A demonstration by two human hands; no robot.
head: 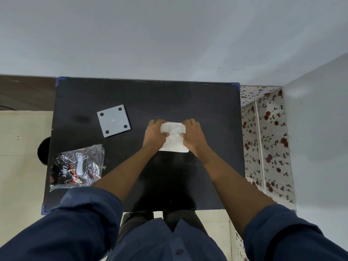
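A white folded cloth or pouch [174, 142] lies on the black table [150, 98], right of centre. My left hand [155, 133] grips its left edge, thumb pressed on top and fingers curled over the far corner. My right hand [193, 135] grips the right edge the same way, thumb on the white surface. The cloth's upper part bunches between my thumbs. Its lower edge lies flat on the table.
A grey square plate [114, 120] with a dark dot at each corner lies left of my hands. A clear plastic packet [77, 167] with dark contents sits at the near left. A flower-patterned surface [267, 140] borders the table's right side. A pale wall is behind.
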